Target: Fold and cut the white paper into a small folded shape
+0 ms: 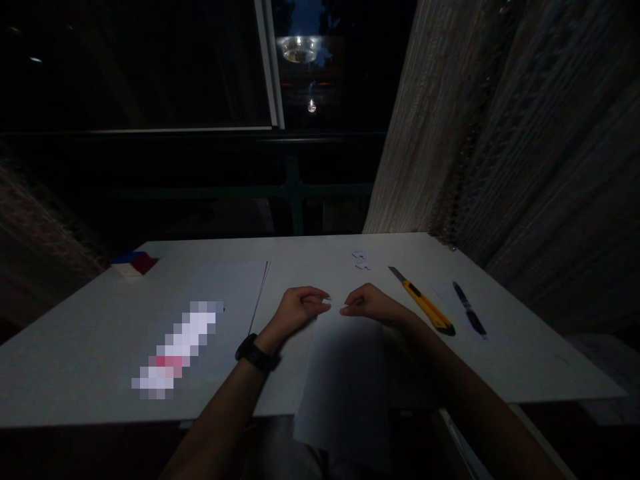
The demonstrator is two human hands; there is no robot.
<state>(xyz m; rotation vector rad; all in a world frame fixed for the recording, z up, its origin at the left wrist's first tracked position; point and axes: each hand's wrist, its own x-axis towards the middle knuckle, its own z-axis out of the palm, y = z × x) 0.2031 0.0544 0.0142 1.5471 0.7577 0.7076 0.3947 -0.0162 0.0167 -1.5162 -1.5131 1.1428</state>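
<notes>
Head view: both hands (299, 308) (369, 303) pinched on paper (345, 390)

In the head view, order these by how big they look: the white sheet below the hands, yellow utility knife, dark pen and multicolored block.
1. White sheet
2. Yellow utility knife
3. Dark pen and multicolored block, unranked: pen longer, block thicker.

A hand could pass between the paper stack (227, 279) and the paper scraps (363, 267); right of the right hand (367, 303), the cutter (424, 303) and the pen (469, 310) stand in the way.
</notes>
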